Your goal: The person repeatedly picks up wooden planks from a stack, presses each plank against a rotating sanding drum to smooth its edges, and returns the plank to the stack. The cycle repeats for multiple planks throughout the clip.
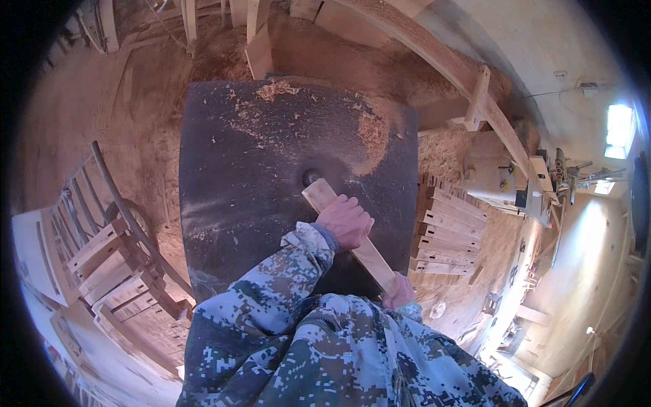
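A pale wooden bar (pixel 371 261) lies slantwise over a dark, flat machine table (pixel 230 163), its far end up against or right beside a small round spindle (pixel 310 178) in the tabletop. I cannot tell whether the two touch. My left hand (pixel 344 222) is closed over the bar's middle, fingers wrapped across it. My right hand (pixel 400 292) grips the near end, close to my body, its fingers partly hidden by the wood and sleeve. Shavings (pixel 277 89) and sawdust are scattered on the far part of the table.
Slotted wooden pieces are stacked on the floor to the right (pixel 447 234). More timber (pixel 129 271) lies at the left, beside a cart frame (pixel 115 190). A long curved-looking beam (pixel 468 81) crosses the far right. Sawdust (pixel 95 102) covers the floor.
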Available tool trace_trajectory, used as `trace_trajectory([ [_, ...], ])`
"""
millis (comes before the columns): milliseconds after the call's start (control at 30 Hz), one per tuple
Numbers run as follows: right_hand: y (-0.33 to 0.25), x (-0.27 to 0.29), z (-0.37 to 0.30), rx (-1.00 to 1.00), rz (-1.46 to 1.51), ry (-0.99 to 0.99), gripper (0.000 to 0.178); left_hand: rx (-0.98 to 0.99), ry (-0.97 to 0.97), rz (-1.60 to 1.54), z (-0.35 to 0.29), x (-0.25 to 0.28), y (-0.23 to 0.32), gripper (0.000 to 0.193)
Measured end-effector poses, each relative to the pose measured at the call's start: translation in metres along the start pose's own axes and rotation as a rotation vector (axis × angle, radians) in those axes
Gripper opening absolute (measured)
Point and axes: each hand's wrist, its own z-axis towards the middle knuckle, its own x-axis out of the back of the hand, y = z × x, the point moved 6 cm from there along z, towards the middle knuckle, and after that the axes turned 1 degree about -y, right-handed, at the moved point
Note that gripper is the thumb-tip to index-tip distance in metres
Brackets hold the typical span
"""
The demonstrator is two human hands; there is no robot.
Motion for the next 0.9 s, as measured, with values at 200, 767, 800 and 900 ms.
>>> trace_trajectory([
  [200,0.02,-0.002,0.005,-0.03,-0.058,-0.195,0.076,-0.084,0.042,-0.023,0.0,0.013,0.019,0.02],
  [767,-0.009,0.026,0.022,-0.117,-0.199,-0.115,0.053,-0.085,-0.006,0.023,0.022,-0.018,-0.003,0.013],
  [800,-0.01,0.024,0.022,-0.098,-0.228,-0.157,0.055,-0.09,-0.011,0.025,0.021,-0.018,-0.002,0.014],
  [900,-0.012,0.021,0.02,-0.055,-0.233,-0.192,0.058,-0.075,-0.006,0.025,0.016,-0.014,-0.001,0.015],
])
